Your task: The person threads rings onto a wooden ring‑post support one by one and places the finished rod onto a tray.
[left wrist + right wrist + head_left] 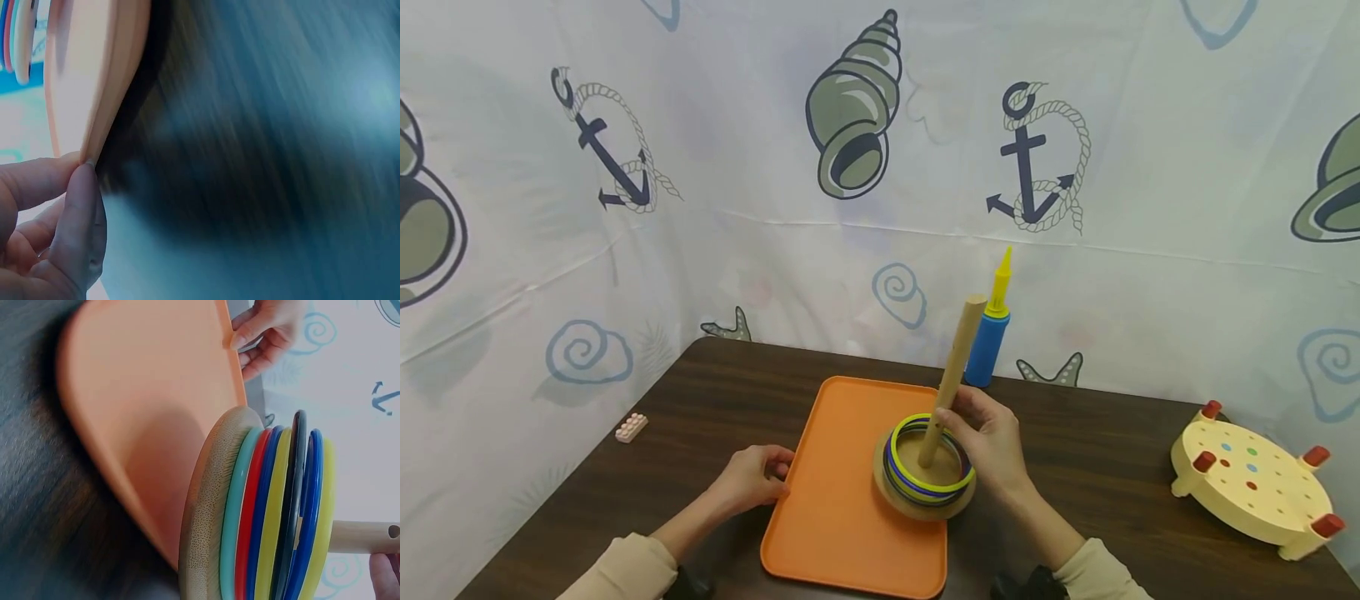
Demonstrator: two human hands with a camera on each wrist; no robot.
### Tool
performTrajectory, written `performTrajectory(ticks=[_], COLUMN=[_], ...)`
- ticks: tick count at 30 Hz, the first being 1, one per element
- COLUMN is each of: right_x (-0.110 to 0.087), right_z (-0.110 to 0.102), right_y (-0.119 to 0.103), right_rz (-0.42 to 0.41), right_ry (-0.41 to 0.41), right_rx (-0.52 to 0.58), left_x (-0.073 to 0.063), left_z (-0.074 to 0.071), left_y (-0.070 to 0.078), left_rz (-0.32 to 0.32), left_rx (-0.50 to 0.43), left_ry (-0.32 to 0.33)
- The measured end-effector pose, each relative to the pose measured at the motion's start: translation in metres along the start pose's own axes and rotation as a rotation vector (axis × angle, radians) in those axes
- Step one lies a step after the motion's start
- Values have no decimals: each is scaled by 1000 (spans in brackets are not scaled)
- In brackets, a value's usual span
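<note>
An orange tray [827, 525] lies on the dark table, its left rim pinched between the thumb and fingers of my left hand [748, 479]. Close up, the left wrist view shows that thumb and fingers [78, 194] meeting on the rim. My right hand [988, 433] holds a wooden post [957, 358] between thumb and fingers. The post rises, leaning right, from a round wooden base [883, 492] over the tray. Stacked rings [275, 512] in teal, red, blue, yellow and black circle it. Whether the base touches the tray, I cannot tell.
A blue and yellow hand pump [988, 346] stands behind the post. At the right lies a cream round board [1251, 483] with red-tipped legs. A small pink toy brick [631, 427] sits near the left edge. Printed cloth [760, 275] hangs behind the table.
</note>
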State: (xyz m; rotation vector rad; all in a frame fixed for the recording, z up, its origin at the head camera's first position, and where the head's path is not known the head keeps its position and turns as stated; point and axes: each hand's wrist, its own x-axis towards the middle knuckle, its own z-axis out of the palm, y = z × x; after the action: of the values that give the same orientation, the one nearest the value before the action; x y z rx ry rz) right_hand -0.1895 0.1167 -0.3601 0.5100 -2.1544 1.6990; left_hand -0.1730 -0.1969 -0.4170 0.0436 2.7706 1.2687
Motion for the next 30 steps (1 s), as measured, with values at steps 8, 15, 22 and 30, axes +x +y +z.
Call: performTrajectory(ticks=[8, 15, 22, 30], right_x=[1, 1, 3, 8], right_z=[-11, -21, -29, -36], right_y=[10, 18, 26, 37], right_rz=[-13, 6, 27, 33], right_ry=[37, 56, 65, 94], right_rx=[-67, -90, -113, -154], left_x=[3, 10, 15, 18], left_z=[32, 60, 81, 94], left_y=[24, 42, 56, 65], left_rz=[49, 128, 155, 144], left_rx=[-97, -179, -260, -300], left_ry=[-100, -159, -184, -206])
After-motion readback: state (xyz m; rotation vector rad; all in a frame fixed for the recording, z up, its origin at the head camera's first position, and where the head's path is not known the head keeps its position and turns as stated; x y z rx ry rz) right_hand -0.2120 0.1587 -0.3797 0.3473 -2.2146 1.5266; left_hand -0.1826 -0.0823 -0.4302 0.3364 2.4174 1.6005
